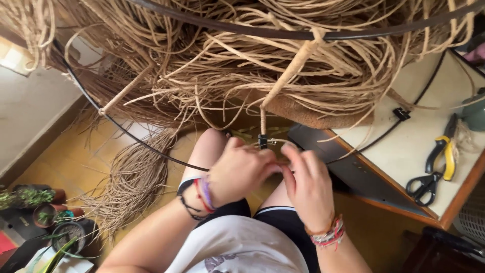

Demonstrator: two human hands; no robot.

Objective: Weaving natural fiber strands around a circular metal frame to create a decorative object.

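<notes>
Head view: I look down over my knees at a hanging mass of raffia (242,65) strung on a black wire hoop (126,132).
Left hand (237,172): I see it curled, fingers pinched on a strand at the hoop, just below the black clip (262,141).
Right hand (308,184): fingers bent narrow, tips meeting the left hand's at the same strand; I cannot tell how much fibre it grips.
Spoke (288,76): a raffia-wrapped rod runs from the upper ring down to the clip.
Bench (404,151): pale top with a wooden edge, to my right; a black cable with a second clip (402,114) crosses it.
Tools: black scissors (423,187) lie near the bench edge, yellow-handled pliers (444,151) just beside them.
Floor (96,151): yellow tiles, with a loose bundle of raffia (134,177) lying on it.
Room: a pale wall at left, potted plants (45,212) in the lower left corner.
</notes>
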